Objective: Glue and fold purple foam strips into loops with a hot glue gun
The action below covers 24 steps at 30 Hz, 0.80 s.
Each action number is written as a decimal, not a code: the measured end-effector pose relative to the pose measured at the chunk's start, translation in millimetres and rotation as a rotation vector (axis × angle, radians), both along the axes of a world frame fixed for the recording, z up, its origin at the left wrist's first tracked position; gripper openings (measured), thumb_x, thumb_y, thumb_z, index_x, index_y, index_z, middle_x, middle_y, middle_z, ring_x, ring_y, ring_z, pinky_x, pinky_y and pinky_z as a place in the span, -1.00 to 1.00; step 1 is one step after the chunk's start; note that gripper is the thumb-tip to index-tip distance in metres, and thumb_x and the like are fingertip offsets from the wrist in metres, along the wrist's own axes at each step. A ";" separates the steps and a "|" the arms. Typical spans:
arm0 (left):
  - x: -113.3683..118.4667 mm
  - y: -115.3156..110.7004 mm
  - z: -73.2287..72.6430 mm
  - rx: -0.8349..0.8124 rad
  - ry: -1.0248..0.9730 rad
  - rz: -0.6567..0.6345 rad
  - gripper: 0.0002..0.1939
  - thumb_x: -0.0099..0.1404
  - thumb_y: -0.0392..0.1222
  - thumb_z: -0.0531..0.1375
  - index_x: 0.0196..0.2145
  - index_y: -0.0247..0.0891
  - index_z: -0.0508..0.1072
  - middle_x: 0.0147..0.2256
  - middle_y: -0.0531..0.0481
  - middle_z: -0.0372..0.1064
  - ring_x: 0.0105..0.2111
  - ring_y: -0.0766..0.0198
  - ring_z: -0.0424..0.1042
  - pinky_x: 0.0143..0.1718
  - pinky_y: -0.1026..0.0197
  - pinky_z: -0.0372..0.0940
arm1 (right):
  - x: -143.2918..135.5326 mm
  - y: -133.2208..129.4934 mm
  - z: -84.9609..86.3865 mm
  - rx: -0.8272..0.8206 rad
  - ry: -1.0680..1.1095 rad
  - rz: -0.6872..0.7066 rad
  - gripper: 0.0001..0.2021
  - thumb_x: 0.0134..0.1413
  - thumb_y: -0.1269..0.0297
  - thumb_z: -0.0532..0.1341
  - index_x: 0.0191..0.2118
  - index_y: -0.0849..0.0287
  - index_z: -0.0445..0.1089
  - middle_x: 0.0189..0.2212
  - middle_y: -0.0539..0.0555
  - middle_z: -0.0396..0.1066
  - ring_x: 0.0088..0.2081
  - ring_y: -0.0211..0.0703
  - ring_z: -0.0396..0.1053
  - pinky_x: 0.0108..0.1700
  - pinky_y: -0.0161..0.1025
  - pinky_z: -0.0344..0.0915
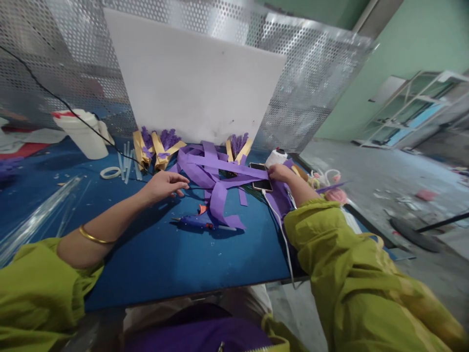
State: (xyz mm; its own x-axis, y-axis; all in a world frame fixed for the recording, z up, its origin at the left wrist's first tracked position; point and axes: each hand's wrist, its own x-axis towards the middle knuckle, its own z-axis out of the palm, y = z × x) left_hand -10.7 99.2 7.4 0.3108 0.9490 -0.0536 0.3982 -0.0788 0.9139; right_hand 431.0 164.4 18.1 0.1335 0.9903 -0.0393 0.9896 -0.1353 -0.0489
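Note:
A tangled heap of purple ribbon point(200, 173) lies in the middle of the blue table, with loops trailing toward me and to the right. My right hand point(281, 174) is closed on the ends of the ribbon, over the edge of a phone point(261, 184). To the left of the heap hovers my left hand point(164, 187), fingers loosely stretched out and holding nothing. In front of the ribbon rests a blue glue gun point(194, 222), its nozzle to the left and a glue stick out the back; one ribbon tail hangs across its rear.
Paper-wrapped purple flower bunches point(161, 149) stand along a white board point(198, 73). Clear glue sticks point(126, 164), a tape roll point(110, 173) and a white jug point(86, 134) are at left. A white cable point(280, 225) runs off the front edge. A spool point(276, 157) stands behind my right hand.

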 end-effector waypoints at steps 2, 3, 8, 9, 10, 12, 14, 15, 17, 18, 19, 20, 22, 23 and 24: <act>-0.5 0.3 -0.4 0.000 -0.002 -0.007 -0.54 0.02 0.10 0.37 -0.23 -0.31 0.61 -0.29 -0.17 0.61 -0.37 0.07 0.58 -0.45 0.20 0.35 | -4.9 -5.1 8.8 -0.040 -0.026 -0.058 -0.67 0.31 0.15 0.21 0.11 0.14 0.37 0.09 0.16 0.38 0.01 -0.05 0.43 0.02 -0.01 0.44; -0.7 0.6 -0.9 0.000 -0.003 -0.009 -0.54 0.03 0.10 0.36 -0.22 -0.31 0.61 -0.28 -0.17 0.61 -0.37 0.08 0.58 -0.45 0.20 0.35 | -8.3 -7.6 14.9 -0.030 -0.036 -0.079 -0.67 0.31 0.15 0.21 0.11 0.14 0.37 0.09 0.16 0.38 0.01 -0.06 0.43 0.02 -0.01 0.44; 0.9 0.7 -3.4 -0.005 -0.035 0.007 -0.48 0.05 0.11 0.36 -0.14 -0.33 0.58 -0.21 -0.22 0.60 -0.35 0.10 0.58 -0.43 0.21 0.34 | -44.5 -10.1 52.8 0.203 -0.013 -0.100 -0.64 0.30 0.15 0.23 0.11 0.19 0.36 0.08 0.17 0.39 0.01 -0.03 0.43 0.02 0.03 0.44; 1.8 0.2 -3.5 -0.005 -0.048 0.009 -0.44 0.04 0.12 0.37 -0.10 -0.34 0.56 -0.20 -0.23 0.60 -0.35 0.09 0.58 -0.43 0.20 0.35 | -57.8 -7.9 58.2 0.259 0.012 -0.080 -0.71 0.33 0.23 0.17 0.05 0.28 0.41 0.04 0.25 0.43 0.03 0.00 0.42 0.07 0.01 0.40; 2.7 -0.5 -3.6 -0.003 -0.061 0.009 -0.40 0.04 0.12 0.37 -0.06 -0.34 0.55 -0.20 -0.23 0.60 -0.35 0.09 0.58 -0.44 0.20 0.35 | -72.9 -5.0 61.8 0.302 0.041 -0.051 -0.73 0.36 0.29 0.10 0.02 0.34 0.42 0.00 0.28 0.46 0.03 0.00 0.42 0.09 -0.04 0.38; 4.3 -2.0 -3.9 0.005 -0.079 0.009 -0.32 0.03 0.13 0.38 0.03 -0.35 0.49 -0.19 -0.24 0.59 -0.36 0.10 0.57 -0.45 0.20 0.35 | -105.9 1.8 64.0 0.357 0.108 0.015 -0.68 0.37 0.37 0.00 0.06 0.37 0.40 -0.06 0.25 0.51 -0.02 -0.08 0.45 0.04 -0.17 0.39; 5.1 -2.8 -4.9 0.006 -0.088 0.017 -0.24 0.03 0.11 0.38 0.11 -0.36 0.43 -0.14 -0.26 0.58 -0.36 0.13 0.56 -0.46 0.21 0.34 | -134.8 7.8 61.7 0.389 0.318 0.227 -0.64 0.32 0.43 0.01 0.15 0.30 0.35 -0.07 0.17 0.54 -0.07 -0.16 0.48 -0.03 -0.23 0.43; 5.2 -2.7 -5.8 -0.001 -0.091 0.024 -0.21 0.03 0.10 0.38 0.14 -0.36 0.40 -0.12 -0.27 0.57 -0.36 0.13 0.56 -0.46 0.21 0.34 | -144.5 9.6 60.2 0.338 0.428 0.393 -0.58 0.28 0.42 0.08 0.23 0.23 0.29 -0.04 0.13 0.54 -0.06 -0.16 0.48 -0.03 -0.23 0.43; 4.6 -1.8 -8.0 -0.003 -0.107 0.029 -0.19 -0.01 0.08 0.40 0.14 -0.36 0.40 -0.09 -0.28 0.56 -0.33 0.08 0.57 -0.43 0.18 0.37 | -150.8 9.8 58.1 0.272 0.371 0.378 -0.48 0.20 0.38 0.21 0.27 0.08 0.27 0.00 0.07 0.53 -0.05 -0.16 0.49 0.00 -0.23 0.42; 4.1 -1.0 -9.3 0.009 -0.117 0.019 -0.19 -0.05 0.07 0.42 0.13 -0.36 0.42 -0.09 -0.28 0.56 -0.29 0.03 0.57 -0.39 0.15 0.40 | -147.0 7.8 57.4 0.267 0.283 0.284 -0.50 0.18 0.34 0.24 0.24 0.06 0.31 0.01 0.08 0.53 -0.02 -0.12 0.49 0.03 -0.21 0.40; 3.6 0.0 -10.5 0.030 -0.127 0.002 -0.19 -0.09 0.05 0.44 0.10 -0.36 0.45 -0.08 -0.26 0.56 -0.23 -0.02 0.57 -0.32 0.11 0.42 | -139.3 4.6 56.6 0.288 0.195 0.163 -0.58 0.19 0.30 0.24 0.17 0.10 0.39 0.02 0.14 0.52 0.03 -0.03 0.47 0.06 -0.16 0.38; 3.2 1.1 -11.7 0.056 -0.137 -0.017 -0.20 -0.13 0.03 0.45 0.07 -0.36 0.48 -0.08 -0.25 0.57 -0.16 -0.07 0.55 -0.25 0.08 0.43 | -128.7 0.3 55.2 0.307 0.151 0.085 -0.65 0.22 0.26 0.22 0.09 0.22 0.46 0.04 0.27 0.49 0.10 0.11 0.43 0.10 -0.06 0.35; 2.9 3.2 -13.8 0.093 -0.140 -0.049 -0.20 -0.18 0.02 0.47 0.04 -0.35 0.51 -0.06 -0.23 0.57 -0.07 -0.14 0.52 -0.15 0.04 0.43 | -103.7 -10.7 49.3 0.303 0.090 -0.015 -0.60 0.17 0.12 0.28 0.01 0.31 0.50 0.01 0.41 0.48 0.15 0.29 0.38 0.12 0.01 0.32; 2.9 4.2 -14.9 0.100 -0.134 -0.053 -0.19 -0.19 0.02 0.47 0.04 -0.35 0.51 -0.06 -0.22 0.56 -0.06 -0.16 0.51 -0.13 0.03 0.43 | -92.0 -16.7 44.4 0.286 0.066 -0.049 -0.55 0.12 0.05 0.32 -0.02 0.33 0.51 -0.02 0.46 0.49 0.14 0.34 0.38 0.09 0.03 0.34; 3.1 4.9 -16.1 0.104 -0.127 -0.052 -0.19 -0.20 0.03 0.47 0.04 -0.34 0.52 -0.06 -0.21 0.57 -0.06 -0.17 0.51 -0.13 0.02 0.44 | -82.0 -22.4 38.3 0.255 0.031 -0.088 -0.49 0.10 -0.03 0.32 -0.02 0.35 0.51 -0.04 0.49 0.48 0.13 0.37 0.39 0.07 0.06 0.35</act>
State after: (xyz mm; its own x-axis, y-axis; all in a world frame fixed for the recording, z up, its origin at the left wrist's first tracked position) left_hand -7.5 104.1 -8.6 0.3581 0.9297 0.0863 0.2732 -0.1928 0.9424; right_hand 349.1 141.9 56.3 0.2224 0.9533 0.2043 0.9720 -0.2006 -0.1222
